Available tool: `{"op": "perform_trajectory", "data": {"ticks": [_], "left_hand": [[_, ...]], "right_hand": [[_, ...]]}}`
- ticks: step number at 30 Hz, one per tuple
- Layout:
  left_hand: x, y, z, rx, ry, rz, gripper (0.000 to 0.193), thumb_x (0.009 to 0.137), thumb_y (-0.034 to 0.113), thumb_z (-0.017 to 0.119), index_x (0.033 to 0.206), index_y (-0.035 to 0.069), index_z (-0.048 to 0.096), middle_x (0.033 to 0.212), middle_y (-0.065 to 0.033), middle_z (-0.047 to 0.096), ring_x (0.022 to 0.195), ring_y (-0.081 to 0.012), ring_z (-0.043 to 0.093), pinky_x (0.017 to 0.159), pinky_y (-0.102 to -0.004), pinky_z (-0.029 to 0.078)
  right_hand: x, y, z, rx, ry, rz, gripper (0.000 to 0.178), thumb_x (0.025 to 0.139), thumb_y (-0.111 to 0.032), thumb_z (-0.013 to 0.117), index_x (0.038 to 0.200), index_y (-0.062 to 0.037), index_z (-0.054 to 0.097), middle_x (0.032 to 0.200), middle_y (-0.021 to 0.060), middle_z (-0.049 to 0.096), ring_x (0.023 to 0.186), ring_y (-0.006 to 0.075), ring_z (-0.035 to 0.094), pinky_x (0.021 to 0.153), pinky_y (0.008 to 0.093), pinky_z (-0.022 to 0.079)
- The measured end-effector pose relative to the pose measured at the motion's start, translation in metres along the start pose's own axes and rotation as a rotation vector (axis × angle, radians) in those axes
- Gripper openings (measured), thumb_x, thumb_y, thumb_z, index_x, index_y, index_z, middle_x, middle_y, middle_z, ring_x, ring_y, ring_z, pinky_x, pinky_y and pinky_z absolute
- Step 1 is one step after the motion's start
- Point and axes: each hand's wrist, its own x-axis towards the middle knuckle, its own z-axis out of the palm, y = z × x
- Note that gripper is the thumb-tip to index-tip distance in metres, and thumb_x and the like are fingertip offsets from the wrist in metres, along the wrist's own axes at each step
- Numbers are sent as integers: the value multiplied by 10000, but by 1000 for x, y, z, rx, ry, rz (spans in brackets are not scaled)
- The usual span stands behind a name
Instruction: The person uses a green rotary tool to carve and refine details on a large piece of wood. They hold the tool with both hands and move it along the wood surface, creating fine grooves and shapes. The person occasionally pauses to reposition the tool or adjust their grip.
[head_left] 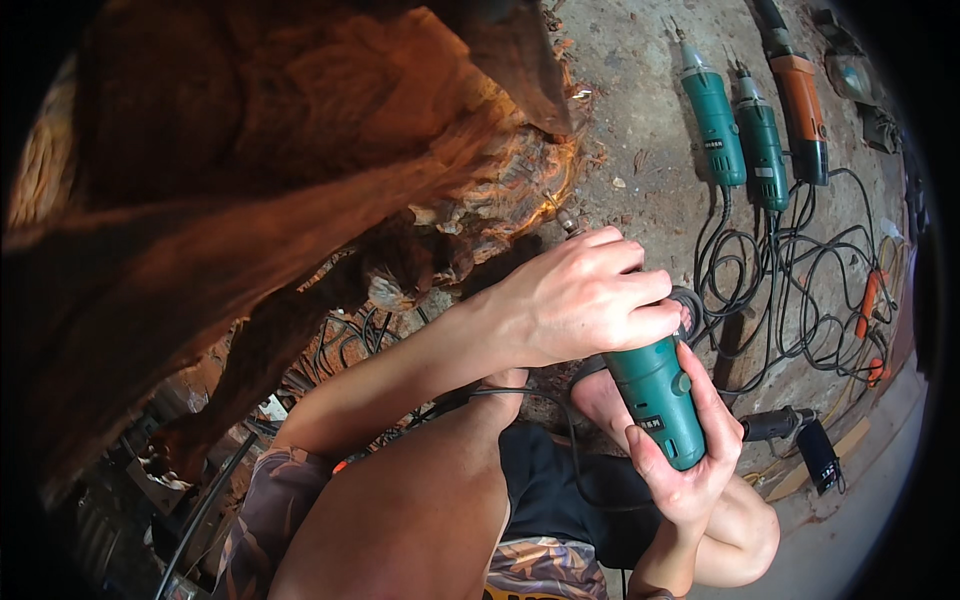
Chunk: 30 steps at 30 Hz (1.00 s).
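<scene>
A green die grinder (655, 390) lies slantwise in both my hands. My left hand (595, 295) is wrapped over its front end, hiding most of the nose. Around the rear of the body, thumb on one side and fingers on the other, is my right hand (712, 460). The thin bit (556, 207) points up and left at the lit edge of a large reddish-brown wood carving (330, 130). Whether the bit touches the wood I cannot tell. My left forearm passes below the carving, over my bare knee.
On the concrete floor (640, 130) at the far right lie two more green grinders (714, 125) and an orange power tool (798, 105). Tangled black cords (780, 285) run below them. A dark phone-like device (820, 458) is at lower right. Wood chips are scattered beside the carving.
</scene>
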Motion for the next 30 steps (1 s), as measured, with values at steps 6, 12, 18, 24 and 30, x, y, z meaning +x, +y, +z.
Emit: {"op": "perform_trajectory", "data": {"ticks": [6, 12, 18, 24, 30], "left_hand": [[-3, 1, -2, 19, -9, 1, 242, 726, 159, 703, 956, 95, 667, 910, -17, 614, 811, -194, 611, 733, -328, 514], [0, 2, 1, 0, 9, 7, 239, 728, 161, 698, 956, 97, 664, 903, -12, 605, 808, -193, 610, 737, -330, 516], [1, 2, -1, 2, -14, 3, 236, 726, 164, 697, 949, 97, 660, 890, -11, 595, 808, -191, 609, 738, -332, 516], [7, 1, -2, 10, -26, 23, 236, 729, 169, 693, 951, 99, 657, 892, -12, 588, 801, -193, 602, 730, -333, 511], [3, 1, 1, 8, -24, 15, 242, 727, 177, 693, 954, 102, 654, 892, -11, 583, 804, -195, 602, 726, -335, 508]], "right_hand": [[-2, -2, 1, 15, -4, 48, 695, 709, -72, 819, 1348, 111, 613, 1140, 260, 726, 1018, 281, 737, 917, 355, 554], [-4, -1, 1, -7, 17, 14, 699, 703, -60, 812, 1350, 113, 610, 1134, 259, 725, 1023, 281, 736, 916, 355, 556], [-2, -2, -1, -27, 17, -22, 705, 703, -42, 795, 1362, 113, 599, 1160, 271, 719, 1029, 300, 741, 914, 368, 562], [0, -2, -2, -8, 22, -14, 694, 735, -62, 801, 1368, 125, 585, 1144, 271, 724, 1001, 314, 749, 908, 375, 569], [2, -1, -5, -11, -8, -38, 690, 760, -90, 809, 1370, 135, 578, 1134, 266, 727, 1013, 321, 749, 909, 388, 573]]}}
